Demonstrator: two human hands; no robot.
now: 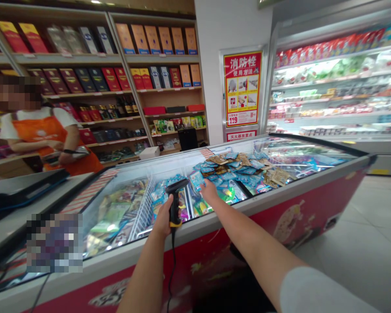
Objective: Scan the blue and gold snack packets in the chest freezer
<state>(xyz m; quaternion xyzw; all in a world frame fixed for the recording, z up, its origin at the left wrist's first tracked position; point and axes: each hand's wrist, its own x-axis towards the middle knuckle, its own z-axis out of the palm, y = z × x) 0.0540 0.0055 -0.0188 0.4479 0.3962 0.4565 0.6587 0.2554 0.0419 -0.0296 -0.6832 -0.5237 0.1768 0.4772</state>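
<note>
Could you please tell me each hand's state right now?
Left hand: closed around a black-and-yellow handheld scanner.
Right hand: closed on a flat blue packet.

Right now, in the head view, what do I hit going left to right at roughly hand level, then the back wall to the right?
Co-worker's orange apron → left hand → black handheld scanner → blue packet → right hand → red poster → refrigerated display.

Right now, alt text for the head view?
A person's left hand grips a corded scanner and the right hand holds a blue packet over a chest freezer, where blue and brown packets lie heaped. A co-worker in an orange apron stands at far left.
</note>
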